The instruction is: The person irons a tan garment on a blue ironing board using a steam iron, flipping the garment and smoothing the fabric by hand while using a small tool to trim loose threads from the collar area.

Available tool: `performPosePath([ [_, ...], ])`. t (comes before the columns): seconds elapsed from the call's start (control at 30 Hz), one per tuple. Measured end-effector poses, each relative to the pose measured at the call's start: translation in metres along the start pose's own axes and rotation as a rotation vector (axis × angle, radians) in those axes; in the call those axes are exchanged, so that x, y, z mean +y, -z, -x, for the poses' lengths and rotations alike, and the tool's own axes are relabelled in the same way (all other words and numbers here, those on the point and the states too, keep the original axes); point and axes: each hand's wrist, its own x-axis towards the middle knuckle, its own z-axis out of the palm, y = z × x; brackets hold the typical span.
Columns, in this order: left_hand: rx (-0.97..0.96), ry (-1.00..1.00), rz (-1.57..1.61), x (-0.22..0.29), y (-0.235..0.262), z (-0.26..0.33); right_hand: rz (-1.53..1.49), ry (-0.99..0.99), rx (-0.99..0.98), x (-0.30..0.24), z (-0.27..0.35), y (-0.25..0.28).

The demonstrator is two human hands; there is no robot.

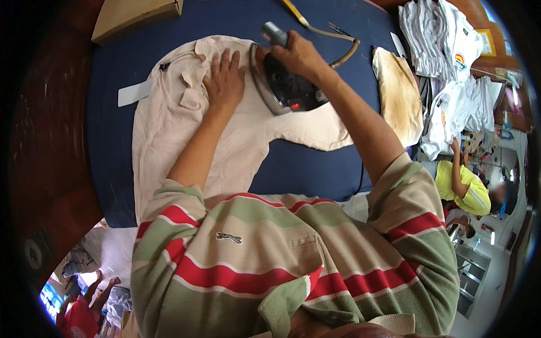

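A cream collared shirt (236, 138) lies spread on a dark blue padded table (315, 174), one sleeve stretching to the right. My left hand (226, 84) rests flat on it beside the collar and placket, fingers spread. The handle of a dark clothes iron (293, 87) is in my right hand (301, 55), fingers wrapped round it. The iron sits over the upper part of the shirt, just right of my left hand, and a small red light glows near its rear. Its soleplate underside is hidden.
A curved cord (345, 58) trails behind the iron. Right of it lies a scorched tan cloth pad (397, 93), with stacked white shirts (431, 39) beyond. A white card (133, 94) touches the shirt's left edge. A cardboard box (135, 17) stands far left. A person in yellow (472, 188) handles shirts.
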Motion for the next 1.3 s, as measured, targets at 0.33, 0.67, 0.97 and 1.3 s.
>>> performPosePath([
  [0.33, -0.089, -0.036, -0.245, -0.025, 0.004, -0.001, 0.047, 0.187, -0.089, 0.031, 0.021, 0.016],
  [0.67, -0.079, -0.011, -0.242, -0.029, 0.001, -0.002, -0.016, 0.171, -0.172, 0.008, 0.057, 0.009],
  [0.97, -0.008, -0.011, -0.167, -0.026, 0.0, 0.0, 0.007, 0.158, -0.151, 0.005, 0.034, 0.007],
  [1.3, 0.055, -0.012, -0.115, -0.029, 0.001, 0.001, 0.206, -0.002, -0.043, -0.021, 0.006, 0.001],
])
